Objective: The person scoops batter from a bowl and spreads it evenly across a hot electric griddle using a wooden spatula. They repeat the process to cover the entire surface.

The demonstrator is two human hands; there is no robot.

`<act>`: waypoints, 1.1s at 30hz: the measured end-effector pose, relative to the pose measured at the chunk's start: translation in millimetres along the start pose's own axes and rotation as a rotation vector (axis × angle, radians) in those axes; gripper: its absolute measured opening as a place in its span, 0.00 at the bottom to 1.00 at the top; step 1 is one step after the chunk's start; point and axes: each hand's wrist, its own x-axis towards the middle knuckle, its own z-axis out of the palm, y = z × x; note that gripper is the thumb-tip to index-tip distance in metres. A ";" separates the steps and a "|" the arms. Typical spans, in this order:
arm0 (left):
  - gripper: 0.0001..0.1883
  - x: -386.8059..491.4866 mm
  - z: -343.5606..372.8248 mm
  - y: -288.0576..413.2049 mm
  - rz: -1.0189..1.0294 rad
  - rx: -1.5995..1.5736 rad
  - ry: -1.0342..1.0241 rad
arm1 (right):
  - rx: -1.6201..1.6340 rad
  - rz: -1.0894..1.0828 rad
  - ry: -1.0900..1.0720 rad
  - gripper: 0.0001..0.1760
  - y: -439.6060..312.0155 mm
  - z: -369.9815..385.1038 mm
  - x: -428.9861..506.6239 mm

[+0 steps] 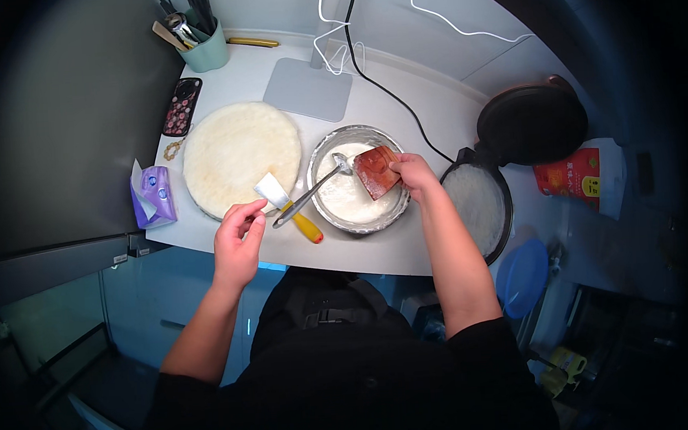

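Observation:
In my right hand is a reddish-brown wooden scraper, held by its edge above a metal bowl of white batter. A metal ladle leans across the bowl's left rim, its head at the batter. My left hand is empty, fingers apart, near a putty knife with a yellow handle. The putty knife's blade lies over the front of a stack of pale round flatbreads. Right of the bowl, a black electric griddle stands with its lid raised and a thin pale layer on its plate.
A purple tissue pack, a phone and a beaded bracelet lie at left. A green utensil holder and a grey stand base are behind. A black cable runs towards the griddle; a red-and-white pouch sits at right.

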 end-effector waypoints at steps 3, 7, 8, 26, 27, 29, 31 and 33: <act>0.13 2.4 -0.3 -4.6 0.007 0.008 0.002 | 0.101 0.075 -0.062 0.16 -2.3 -2.1 -10.3; 0.15 10.1 1.5 -15.1 0.035 0.162 -0.024 | 0.244 0.020 -0.098 0.16 -7.7 -6.1 -25.9; 0.16 12.4 2.1 -17.9 0.030 0.247 -0.037 | 0.273 -0.015 -0.119 0.16 -9.9 -9.3 -30.1; 0.18 21.3 34.5 -19.7 -0.194 0.500 -0.418 | -0.325 -0.620 0.423 0.13 16.2 -17.9 -105.8; 0.18 19.1 34.4 -18.4 -0.198 0.464 -0.417 | -0.404 -0.667 0.431 0.14 15.9 -14.9 -112.4; 0.18 16.5 35.6 -13.3 -0.226 0.416 -0.415 | -0.588 -0.711 0.457 0.15 12.3 -7.4 -124.4; 0.18 14.4 35.5 -4.2 -0.273 0.396 -0.409 | -0.615 -0.724 0.508 0.16 4.8 0.1 -133.5; 0.18 13.0 35.1 6.5 -0.242 0.397 -0.406 | -0.619 -0.817 0.523 0.16 -4.3 5.7 -141.1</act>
